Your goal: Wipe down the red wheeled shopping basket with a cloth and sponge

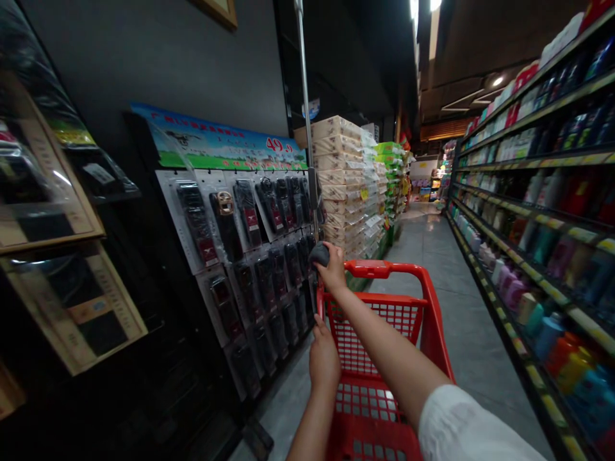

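A slim metal pole (305,83) with a dark grey sleeve rises almost upright in front of me, its top cut off by the picture's edge. My right hand (332,267) is closed around a dark grey rounded piece (319,254) in line with the pole; whether it is a cloth or part of the pole I cannot tell. Lower down, my left hand (325,355) is closed with its fingertips at the pole's lower end, partly hidden. Both arms reach over a red shopping cart (435,320), whose basket shows no goods.
At the left, packaged belts (192,218) hang on a display rack under a price banner (221,142). Boxed goods (77,307) stand nearer. Stacked cartons (341,173) line the aisle ahead. Shelves of bottles (542,256) run along the right; the grey floor (418,243) lies between.
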Demonstrator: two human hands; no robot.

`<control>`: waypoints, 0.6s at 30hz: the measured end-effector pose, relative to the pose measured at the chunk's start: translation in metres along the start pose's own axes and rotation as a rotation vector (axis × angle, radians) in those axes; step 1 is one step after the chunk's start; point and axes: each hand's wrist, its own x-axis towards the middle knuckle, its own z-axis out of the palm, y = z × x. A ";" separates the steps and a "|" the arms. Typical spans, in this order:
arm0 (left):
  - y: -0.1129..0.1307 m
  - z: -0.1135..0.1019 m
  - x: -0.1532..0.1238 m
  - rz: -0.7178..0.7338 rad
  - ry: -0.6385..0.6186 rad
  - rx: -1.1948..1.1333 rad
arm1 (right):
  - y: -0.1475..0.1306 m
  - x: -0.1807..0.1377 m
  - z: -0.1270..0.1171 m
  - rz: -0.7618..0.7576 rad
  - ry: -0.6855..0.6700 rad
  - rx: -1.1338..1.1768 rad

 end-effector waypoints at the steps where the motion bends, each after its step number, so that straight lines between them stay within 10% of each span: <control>1: -0.001 0.001 0.000 0.005 0.008 0.000 | -0.010 0.016 -0.002 -0.023 0.030 0.004; 10: -0.008 0.011 0.001 -0.015 0.025 -0.056 | -0.110 0.182 -0.019 -0.300 0.283 -0.017; 18: -0.007 0.008 0.001 -0.014 0.031 0.017 | -0.066 0.119 0.004 -0.223 0.233 -0.080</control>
